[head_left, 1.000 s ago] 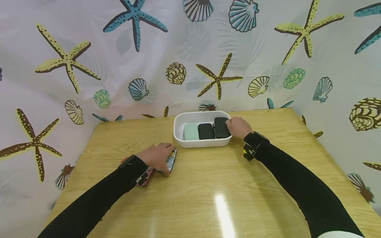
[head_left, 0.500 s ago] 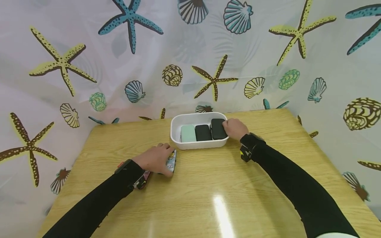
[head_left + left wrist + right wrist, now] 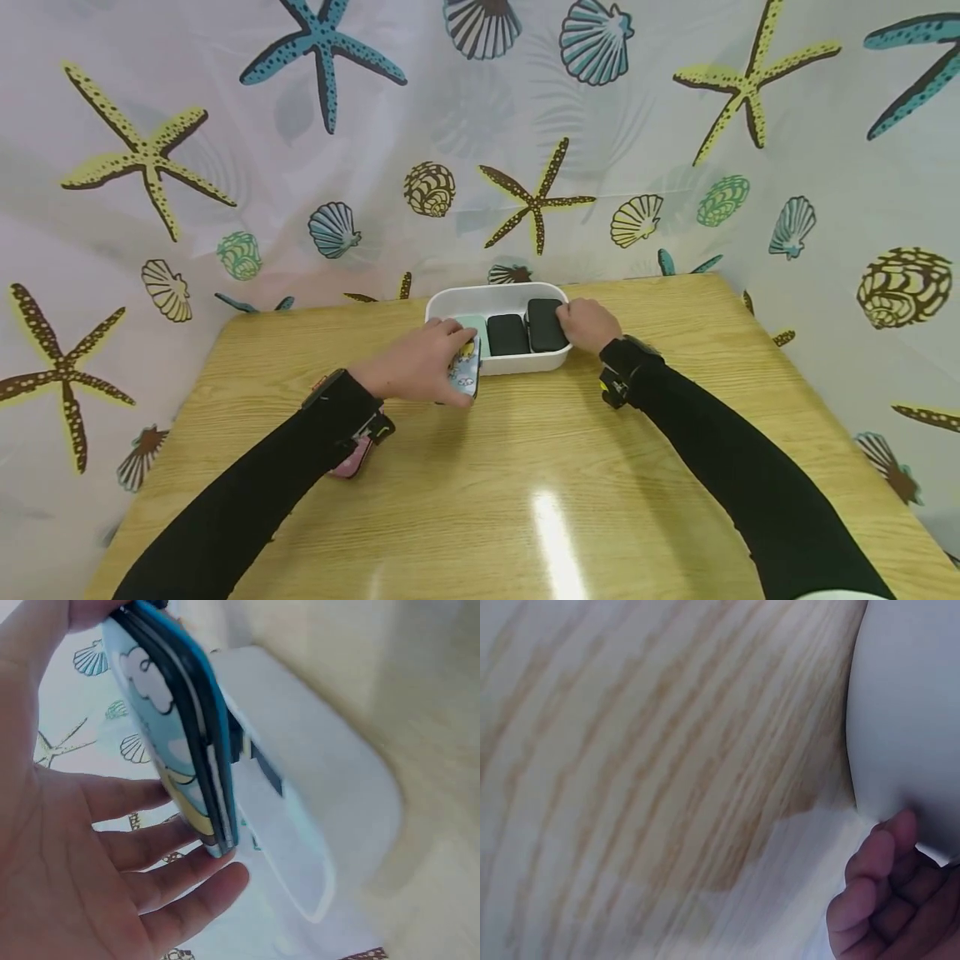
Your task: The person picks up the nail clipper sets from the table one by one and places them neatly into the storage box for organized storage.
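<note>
My left hand [image 3: 416, 362] pinches a light-blue zippered case [image 3: 467, 368] with a cartoon print, raised in front of the bin's left part. In the left wrist view the case [image 3: 161, 705] stands on edge between thumb and fingers, its zip side toward the bin [image 3: 322, 742]. The white oblong bin [image 3: 525, 364] holds a mint-green case [image 3: 482, 325], partly hidden by my left hand, and two black cases [image 3: 508, 335]. My right hand [image 3: 590, 325] grips the bin's right end; in the right wrist view its curled fingers [image 3: 862, 855] touch the outer wall.
A pink case [image 3: 352, 461] lies on the wooden table [image 3: 480, 500], partly under my left wrist, with a bit of red [image 3: 319, 383] showing behind that wrist. A curtain [image 3: 435, 92] printed with starfish and shells hangs behind and beside the table.
My left hand has lifted the light-blue case off the table and carried it right and away from me to the bin. My right hand stays at the bin's right end.
</note>
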`<state>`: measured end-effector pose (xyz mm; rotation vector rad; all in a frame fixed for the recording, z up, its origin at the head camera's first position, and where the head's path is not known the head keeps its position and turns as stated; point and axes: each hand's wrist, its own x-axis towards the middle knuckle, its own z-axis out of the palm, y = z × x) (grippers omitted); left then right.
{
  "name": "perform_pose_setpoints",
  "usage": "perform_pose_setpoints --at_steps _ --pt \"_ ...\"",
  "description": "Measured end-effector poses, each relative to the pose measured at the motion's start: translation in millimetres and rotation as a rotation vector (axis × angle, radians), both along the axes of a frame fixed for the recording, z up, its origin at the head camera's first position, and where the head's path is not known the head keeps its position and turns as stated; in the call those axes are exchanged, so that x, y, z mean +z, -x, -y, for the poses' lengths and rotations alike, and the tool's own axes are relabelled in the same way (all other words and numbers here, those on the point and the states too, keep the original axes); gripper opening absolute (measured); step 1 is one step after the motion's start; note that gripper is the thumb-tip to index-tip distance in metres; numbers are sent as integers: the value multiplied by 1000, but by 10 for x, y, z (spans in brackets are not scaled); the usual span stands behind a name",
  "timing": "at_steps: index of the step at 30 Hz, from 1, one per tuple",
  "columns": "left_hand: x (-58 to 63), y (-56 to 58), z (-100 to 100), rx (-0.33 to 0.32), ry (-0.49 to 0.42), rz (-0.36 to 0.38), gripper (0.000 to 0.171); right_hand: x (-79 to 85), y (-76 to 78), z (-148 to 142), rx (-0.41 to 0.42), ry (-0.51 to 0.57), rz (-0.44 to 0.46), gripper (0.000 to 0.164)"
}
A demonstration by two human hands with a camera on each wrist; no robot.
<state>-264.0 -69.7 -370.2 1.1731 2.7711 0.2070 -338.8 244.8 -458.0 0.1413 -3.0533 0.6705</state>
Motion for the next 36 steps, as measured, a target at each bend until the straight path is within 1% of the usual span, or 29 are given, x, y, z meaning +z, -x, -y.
perform_pose_setpoints --at_steps 4,9,11,15,17,19,20,23,26,27,29,32,36 --pt "84 207 -175 15 -12 -25 99 15 -12 12 -9 -4 -1 47" --pt "90 483 -409 77 28 25 100 20 -33 27 -25 -8 20 46" --pt "64 577 -492 107 43 52 99 25 -41 38 -29 -4 25 46" --pt "-22 734 -629 149 97 81 96 18 -44 51 -28 -6 20 46" --pt "-57 793 -694 164 119 93 93 9 -43 49 -33 -8 12 46" --pt "-90 847 -762 173 123 116 90 0 -38 41 -40 -12 5 46" --pt "-140 912 -800 169 117 130 87 -1 -37 36 -45 -12 0 46" --pt "-203 977 -891 157 122 163 74 3 -33 34 -49 -12 -1 47" --pt "-273 1018 -967 133 154 180 62 1 -26 35 -46 -12 4 47" --pt "-259 986 -989 134 170 179 59 -3 -22 35 -43 -16 6 48" --pt "-293 994 -1028 129 190 175 53 -13 -16 33 -43 -16 11 48" --pt "-314 986 -1066 124 210 159 49 -23 -12 30 -49 -17 6 48" --pt "-302 973 -1082 105 210 145 50 -25 -12 14 -56 -16 4 47"
